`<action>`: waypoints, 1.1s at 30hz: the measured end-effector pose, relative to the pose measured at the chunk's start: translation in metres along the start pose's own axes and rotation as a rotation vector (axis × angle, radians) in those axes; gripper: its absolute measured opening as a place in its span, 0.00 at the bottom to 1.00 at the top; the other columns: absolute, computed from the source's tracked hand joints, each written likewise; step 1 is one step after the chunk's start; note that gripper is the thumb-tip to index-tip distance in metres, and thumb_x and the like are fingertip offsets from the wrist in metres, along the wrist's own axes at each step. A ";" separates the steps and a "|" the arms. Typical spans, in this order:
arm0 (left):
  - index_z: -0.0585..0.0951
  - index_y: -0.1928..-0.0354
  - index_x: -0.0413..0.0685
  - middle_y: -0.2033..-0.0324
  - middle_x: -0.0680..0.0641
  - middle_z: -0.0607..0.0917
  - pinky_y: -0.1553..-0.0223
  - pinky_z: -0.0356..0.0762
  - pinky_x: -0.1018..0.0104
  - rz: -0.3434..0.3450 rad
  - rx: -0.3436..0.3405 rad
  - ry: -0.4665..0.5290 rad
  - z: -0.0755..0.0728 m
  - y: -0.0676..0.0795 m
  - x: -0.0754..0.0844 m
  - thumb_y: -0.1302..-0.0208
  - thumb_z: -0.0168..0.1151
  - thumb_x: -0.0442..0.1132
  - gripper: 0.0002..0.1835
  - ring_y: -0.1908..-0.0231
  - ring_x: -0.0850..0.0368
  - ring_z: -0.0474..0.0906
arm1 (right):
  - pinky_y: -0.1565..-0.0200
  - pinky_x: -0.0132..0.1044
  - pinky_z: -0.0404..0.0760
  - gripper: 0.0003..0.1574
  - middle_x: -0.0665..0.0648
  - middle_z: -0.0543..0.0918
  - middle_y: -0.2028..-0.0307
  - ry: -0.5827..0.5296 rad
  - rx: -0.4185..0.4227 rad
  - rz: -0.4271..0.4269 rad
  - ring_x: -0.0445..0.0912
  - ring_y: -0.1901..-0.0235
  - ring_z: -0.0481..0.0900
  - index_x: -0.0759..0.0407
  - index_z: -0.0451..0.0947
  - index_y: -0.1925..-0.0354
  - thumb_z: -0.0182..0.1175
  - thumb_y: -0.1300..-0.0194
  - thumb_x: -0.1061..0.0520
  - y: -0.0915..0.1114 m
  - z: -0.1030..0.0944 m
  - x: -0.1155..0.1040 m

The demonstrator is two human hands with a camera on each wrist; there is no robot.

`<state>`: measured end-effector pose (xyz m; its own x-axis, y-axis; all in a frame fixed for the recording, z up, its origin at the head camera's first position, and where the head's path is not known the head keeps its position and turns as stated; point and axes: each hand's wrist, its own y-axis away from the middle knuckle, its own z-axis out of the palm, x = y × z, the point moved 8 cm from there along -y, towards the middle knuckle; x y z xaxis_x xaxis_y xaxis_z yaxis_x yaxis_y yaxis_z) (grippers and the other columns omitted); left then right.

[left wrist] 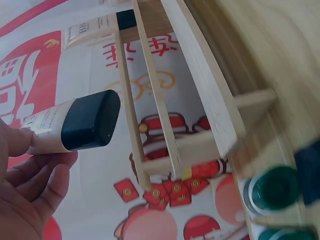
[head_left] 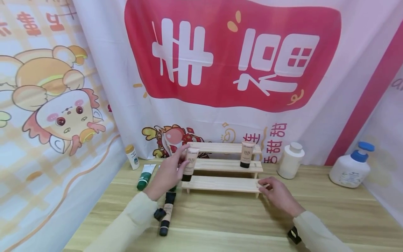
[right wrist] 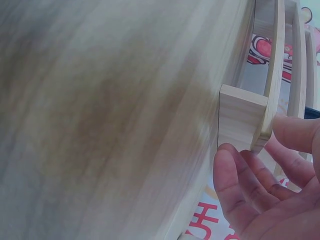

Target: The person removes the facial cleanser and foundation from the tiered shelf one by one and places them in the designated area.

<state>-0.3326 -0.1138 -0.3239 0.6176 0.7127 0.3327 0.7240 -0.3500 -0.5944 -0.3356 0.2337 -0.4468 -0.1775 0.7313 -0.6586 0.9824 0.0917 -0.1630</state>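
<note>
My left hand [head_left: 167, 175] grips a beige BB cream tube [head_left: 190, 162] with a black cap, upright at the left end of a three-step wooden rack [head_left: 220, 183]. The left wrist view shows the cap [left wrist: 92, 120] apart from the rack's boards. A second BB cream tube [head_left: 247, 154] stands on its cap on the middle step, toward the right. My right hand [head_left: 278, 196] pinches the right end of the lowest step; its thumb [right wrist: 295, 132] lies against the board's corner, and the fingers curl below.
On the left lie a green-capped tube [head_left: 146, 176] and a beige tube with black ends [head_left: 167, 213]. A small yellow-capped bottle [head_left: 132, 157] stands behind them. To the rack's right stand a white bottle [head_left: 291, 161] and a blue-topped pump bottle [head_left: 351, 169]. Behind hangs a printed cloth [head_left: 233, 119].
</note>
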 end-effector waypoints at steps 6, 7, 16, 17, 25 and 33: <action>0.63 0.33 0.54 0.72 0.56 0.76 0.77 0.72 0.69 -0.050 -0.072 0.003 -0.022 0.027 -0.025 0.35 0.60 0.34 0.30 0.79 0.64 0.70 | 0.66 0.36 0.79 0.14 0.60 0.79 0.57 0.000 0.002 -0.022 0.49 0.62 0.78 0.63 0.79 0.54 0.63 0.39 0.63 -0.001 -0.002 -0.001; 0.63 0.34 0.53 0.73 0.56 0.76 0.77 0.72 0.69 -0.064 -0.094 0.000 -0.023 0.032 -0.030 0.36 0.60 0.33 0.30 0.79 0.64 0.70 | 0.66 0.36 0.79 0.14 0.60 0.79 0.57 -0.002 0.001 -0.027 0.49 0.62 0.78 0.63 0.79 0.54 0.63 0.39 0.63 -0.001 -0.002 -0.001; 0.69 0.37 0.49 0.79 0.56 0.74 0.79 0.72 0.67 -0.400 -0.434 -0.009 -0.005 0.088 -0.076 0.35 0.60 0.33 0.25 0.80 0.61 0.70 | 0.65 0.37 0.80 0.14 0.60 0.79 0.56 0.001 -0.004 -0.006 0.49 0.61 0.78 0.63 0.79 0.54 0.63 0.39 0.63 0.000 -0.004 0.000; 0.70 0.38 0.48 0.79 0.55 0.75 0.79 0.72 0.67 -0.433 -0.460 0.000 -0.003 0.095 -0.079 0.36 0.60 0.33 0.24 0.80 0.61 0.70 | 0.65 0.37 0.80 0.14 0.60 0.79 0.56 0.002 -0.005 -0.004 0.49 0.61 0.78 0.63 0.79 0.54 0.63 0.39 0.63 0.000 -0.004 0.000; 0.71 0.40 0.38 0.67 0.46 0.81 0.79 0.72 0.64 -0.563 -0.548 0.016 0.010 0.128 -0.105 0.37 0.59 0.32 0.23 0.78 0.58 0.71 | 0.66 0.36 0.79 0.14 0.60 0.79 0.56 -0.003 -0.006 -0.006 0.49 0.61 0.78 0.63 0.79 0.54 0.63 0.39 0.64 0.000 -0.003 0.001; 0.71 0.40 0.34 0.50 0.35 0.78 0.73 0.74 0.62 -0.562 -0.524 0.009 0.021 0.134 -0.124 0.36 0.57 0.32 0.22 0.71 0.55 0.75 | 0.66 0.35 0.79 0.13 0.59 0.79 0.57 -0.018 -0.010 -0.019 0.49 0.62 0.78 0.64 0.79 0.54 0.63 0.39 0.64 0.000 0.000 0.000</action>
<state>-0.3187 -0.2361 -0.4601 0.1149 0.8642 0.4899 0.9794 -0.1809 0.0894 -0.3355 0.2335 -0.4472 -0.1970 0.7168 -0.6689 0.9793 0.1123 -0.1681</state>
